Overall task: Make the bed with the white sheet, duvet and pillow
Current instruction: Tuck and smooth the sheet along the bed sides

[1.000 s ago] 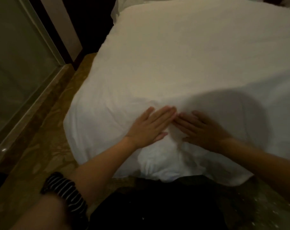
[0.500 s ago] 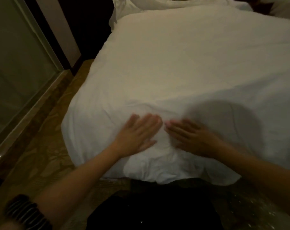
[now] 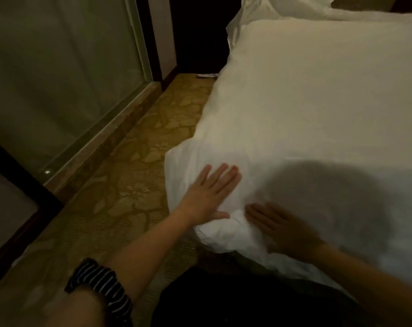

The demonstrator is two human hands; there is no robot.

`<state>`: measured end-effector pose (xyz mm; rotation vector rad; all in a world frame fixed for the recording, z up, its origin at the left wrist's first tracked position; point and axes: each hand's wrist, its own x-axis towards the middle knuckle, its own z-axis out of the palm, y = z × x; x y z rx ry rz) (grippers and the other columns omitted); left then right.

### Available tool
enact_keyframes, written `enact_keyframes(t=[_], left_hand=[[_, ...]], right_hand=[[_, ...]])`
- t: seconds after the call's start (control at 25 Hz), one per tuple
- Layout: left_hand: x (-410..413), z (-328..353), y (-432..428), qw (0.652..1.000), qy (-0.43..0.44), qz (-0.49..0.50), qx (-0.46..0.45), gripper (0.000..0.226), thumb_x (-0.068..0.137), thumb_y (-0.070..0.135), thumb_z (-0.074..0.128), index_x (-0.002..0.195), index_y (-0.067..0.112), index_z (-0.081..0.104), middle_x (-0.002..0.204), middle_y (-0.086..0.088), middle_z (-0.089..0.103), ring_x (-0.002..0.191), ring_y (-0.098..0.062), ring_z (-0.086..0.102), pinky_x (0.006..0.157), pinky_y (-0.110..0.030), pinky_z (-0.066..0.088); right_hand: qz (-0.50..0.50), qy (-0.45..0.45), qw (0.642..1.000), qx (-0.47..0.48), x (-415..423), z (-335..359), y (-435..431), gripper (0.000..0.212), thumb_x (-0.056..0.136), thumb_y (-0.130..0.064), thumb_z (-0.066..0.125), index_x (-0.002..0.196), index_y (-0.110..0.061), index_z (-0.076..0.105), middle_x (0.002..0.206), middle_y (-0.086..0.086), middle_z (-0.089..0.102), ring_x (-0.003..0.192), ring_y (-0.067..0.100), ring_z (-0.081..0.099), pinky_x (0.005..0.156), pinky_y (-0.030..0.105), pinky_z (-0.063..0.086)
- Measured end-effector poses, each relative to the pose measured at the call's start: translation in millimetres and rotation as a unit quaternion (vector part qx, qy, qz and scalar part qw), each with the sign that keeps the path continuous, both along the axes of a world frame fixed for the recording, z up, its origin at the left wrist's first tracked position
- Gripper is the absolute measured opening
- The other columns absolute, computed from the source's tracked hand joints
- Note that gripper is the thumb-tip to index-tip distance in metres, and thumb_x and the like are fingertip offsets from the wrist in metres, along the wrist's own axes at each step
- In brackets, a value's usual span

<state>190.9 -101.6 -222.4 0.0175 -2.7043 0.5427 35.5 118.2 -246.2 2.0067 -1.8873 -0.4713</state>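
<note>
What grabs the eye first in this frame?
The left hand and right hand press flat on the white duvet at the bed's near corner, bunched fabric between them. A big round shadow darkens the duvet around the right hand. Patterned carpet runs alongside, left.

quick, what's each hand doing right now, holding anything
Left hand: open, fingers straight, flat on the white duvet, holding nothing.
Right hand: open, flat on the duvet near its corner, holding nothing.
</note>
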Motion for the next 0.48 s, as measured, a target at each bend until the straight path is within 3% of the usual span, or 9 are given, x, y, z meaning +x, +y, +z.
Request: enact_keyframes(t=[0.08, 0.16, 0.24, 0.32, 0.48], left_hand=[[15.4, -5.1, -8.7, 1.0, 0.004, -0.029, -0.001, 0.123, 0.069, 0.069, 0.064, 0.151, 0.015, -0.011, 0.155, -0.007, 0.012, 0.145, -0.023, -0.016, 0.115, -0.046, -0.006], [26.9, 4.5, -30.3, 0.998, 0.047, -0.013, 0.03, 0.121, 0.069, 0.07, 0.061, 0.151, 0.017, -0.01, 0.154, -0.007, 0.013, 0.145, -0.021, -0.016, 0.115, -0.045, -0.011], [35.1, 16.2, -53.8, 0.99, 0.072, 0.039, 0.116, 0.121, 0.066, 0.074, 0.057, 0.15, 0.014, -0.006, 0.154, -0.009, 0.009, 0.146, -0.022, -0.012, 0.114, -0.041, -0.018], [36.7, 16.7, -65.6, 0.976, 0.051, 0.084, 0.195, 0.126, 0.063, 0.079, 0.051, 0.148, 0.011, -0.012, 0.156, -0.009, -0.004, 0.145, -0.025, -0.008, 0.114, -0.04, -0.019], [51.0, -35.8, -51.3, 0.918, -0.009, 0.149, 0.368, 0.135, 0.058, 0.084, 0.051, 0.138, 0.024, -0.039, 0.147, 0.0, -0.04, 0.139, -0.026, -0.033, 0.114, -0.047, -0.018]], right_hand=[[0.064, -0.019, 0.994, -0.081, 7.2, 8.3, -6.9, 0.095, 0.086, -0.06, 0.048, 0.151, -0.005, 0.004, 0.157, 0.007, 0.016, 0.133, 0.026, 0.037, 0.119, 0.037, 0.004], [0.075, -0.048, 0.982, -0.165, 15.7, 40.1, -40.4, 0.072, 0.098, -0.053, 0.021, 0.151, -0.008, 0.002, 0.16, 0.004, -0.001, 0.138, 0.023, 0.028, 0.119, 0.033, -0.001], [0.038, -0.051, 0.976, -0.21, 22.6, 65.7, -78.4, 0.072, 0.097, -0.054, 0.024, 0.151, -0.01, 0.006, 0.159, 0.004, 0.005, 0.146, 0.021, 0.007, 0.119, 0.034, -0.002], [0.022, -0.019, 0.979, -0.2, 26.9, 67.1, -101.0, 0.08, 0.09, -0.057, 0.033, 0.15, -0.009, 0.012, 0.157, 0.006, 0.013, 0.147, 0.018, -0.003, 0.119, 0.038, -0.004], [0.049, 0.012, 0.994, -0.092, 49.7, 9.4, -86.8, 0.084, 0.086, -0.055, 0.039, 0.15, -0.007, 0.016, 0.158, 0.006, 0.015, 0.145, 0.019, 0.012, 0.118, 0.039, 0.0]])
